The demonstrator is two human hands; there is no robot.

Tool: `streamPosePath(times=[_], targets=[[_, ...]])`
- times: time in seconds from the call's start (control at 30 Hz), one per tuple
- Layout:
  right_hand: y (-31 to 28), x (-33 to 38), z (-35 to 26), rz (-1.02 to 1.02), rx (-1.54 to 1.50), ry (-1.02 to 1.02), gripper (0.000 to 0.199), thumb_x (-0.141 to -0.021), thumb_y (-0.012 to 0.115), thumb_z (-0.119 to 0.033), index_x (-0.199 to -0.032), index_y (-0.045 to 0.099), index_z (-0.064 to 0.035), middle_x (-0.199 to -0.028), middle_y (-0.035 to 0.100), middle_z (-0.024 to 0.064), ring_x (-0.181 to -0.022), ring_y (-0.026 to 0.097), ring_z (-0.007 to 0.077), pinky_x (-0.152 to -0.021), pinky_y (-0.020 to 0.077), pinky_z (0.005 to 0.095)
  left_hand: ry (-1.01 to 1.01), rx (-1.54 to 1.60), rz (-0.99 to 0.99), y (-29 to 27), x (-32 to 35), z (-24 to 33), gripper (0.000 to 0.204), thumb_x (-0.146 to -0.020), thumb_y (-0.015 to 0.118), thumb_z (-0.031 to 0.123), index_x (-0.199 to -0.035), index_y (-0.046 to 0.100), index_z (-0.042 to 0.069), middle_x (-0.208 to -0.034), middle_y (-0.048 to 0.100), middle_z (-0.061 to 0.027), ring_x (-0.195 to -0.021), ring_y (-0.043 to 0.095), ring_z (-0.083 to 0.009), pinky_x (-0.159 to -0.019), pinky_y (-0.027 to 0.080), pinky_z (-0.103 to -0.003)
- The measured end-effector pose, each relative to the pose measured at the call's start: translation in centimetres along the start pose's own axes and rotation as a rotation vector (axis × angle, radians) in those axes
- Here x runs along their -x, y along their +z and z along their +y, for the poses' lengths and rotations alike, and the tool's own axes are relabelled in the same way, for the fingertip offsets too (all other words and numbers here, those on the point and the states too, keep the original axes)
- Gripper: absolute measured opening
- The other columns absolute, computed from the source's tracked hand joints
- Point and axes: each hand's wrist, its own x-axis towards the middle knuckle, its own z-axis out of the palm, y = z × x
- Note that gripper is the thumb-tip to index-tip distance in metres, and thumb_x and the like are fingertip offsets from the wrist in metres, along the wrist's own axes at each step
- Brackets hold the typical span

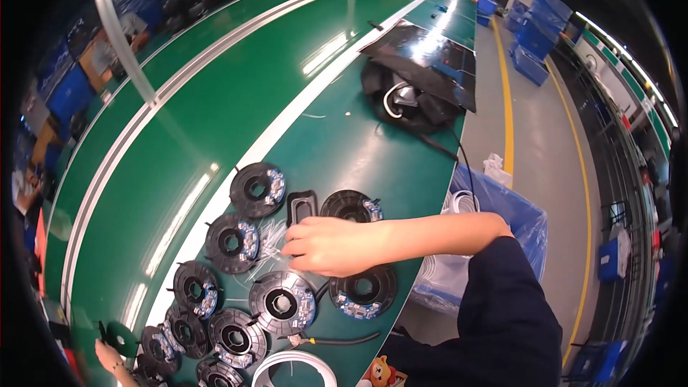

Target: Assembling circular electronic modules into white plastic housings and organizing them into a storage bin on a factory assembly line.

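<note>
My right hand (324, 245) reaches across the green bench from the right, its fingers curled together. Their tips are beside a loose pile of thin clear strips (268, 242), and whatever they pinch is hidden. Just beyond the knuckles lies a small black rectangular tray-like part (302, 206). Round black housings with blue circuit boards surround the hand: one (257, 190) is at the far left, another (283, 303) nearer me, and a third (364, 292) under my forearm. One more housing (350, 206) is partly covered by the wrist. My left hand is out of view.
Several more housings (236, 338) crowd the near left, beside a white ring (294, 371) and a dark cable (344, 340). A co-worker's hand (109, 356) is by a black disc at lower left. Black bag (412, 104) stands farther up the bench; a plastic-lined blue bin (512, 226) is right.
</note>
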Motion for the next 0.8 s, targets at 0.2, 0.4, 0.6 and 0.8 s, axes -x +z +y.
streamPosePath(times=[0.2, 0.4, 0.6, 0.8], targets=[[2.9, -2.0, 1.1, -0.176, 0.151, -0.052, 0.011, -0.061, 0.056, -0.01, -0.069, 0.054, -0.0023, -0.074, 0.051, 0.0095, -0.071, 0.054, 0.0239, -0.058, 0.0466, 0.0323, 0.177, 0.109, 0.249, -7.4, -0.8, -1.1, 0.025, -0.086, 0.043, 0.011, -0.105, 0.047, -0.004, -0.101, 0.054, -0.0186, -0.093, 0.051, -0.0341, -0.079, 0.04, -0.036], [2.1, -2.1, 1.1, -0.139, 0.058, -0.035, 0.012, -0.063, 0.053, -0.007, -0.071, 0.052, 0.0017, -0.076, 0.05, 0.0125, -0.07, 0.055, 0.0269, -0.058, 0.0481, 0.0346, 0.335, 0.299, 0.352, -15.0, 1.0, 2.4, 0.027, -0.086, 0.041, 0.004, -0.111, 0.044, -0.006, -0.112, 0.05, -0.0181, -0.105, 0.048, -0.0283, -0.09, 0.036, -0.031], [-2.3, 0.4, 0.3, 0.16, -0.091, -0.098, 0.013, -0.068, 0.051, -0.009, -0.073, 0.049, 0.0023, -0.076, 0.048, 0.0143, -0.076, 0.053, 0.0291, -0.063, 0.0456, 0.0376, 0.452, 0.498, 0.355, -24.4, 10.2, 11.9, 0.028, -0.086, 0.041, 0.001, -0.112, 0.044, -0.006, -0.114, 0.05, -0.0162, -0.107, 0.047, -0.0258, -0.091, 0.034, -0.031], [-7.4, 0.6, 3.4, 0.177, 0.438, -0.067, 0.017, -0.057, 0.056, -0.007, -0.073, 0.051, -0.0037, -0.063, 0.048, 0.0048, -0.066, 0.051, 0.0205, -0.08, 0.04, 0.0369, 0.585, 0.61, 0.475, -32.8, 16.1, 18.8, 0.018, -0.078, 0.051, -0.002, -0.095, 0.058, -0.001, -0.097, 0.06, -0.0124, -0.088, 0.058, -0.0249, -0.078, 0.045, -0.031]])
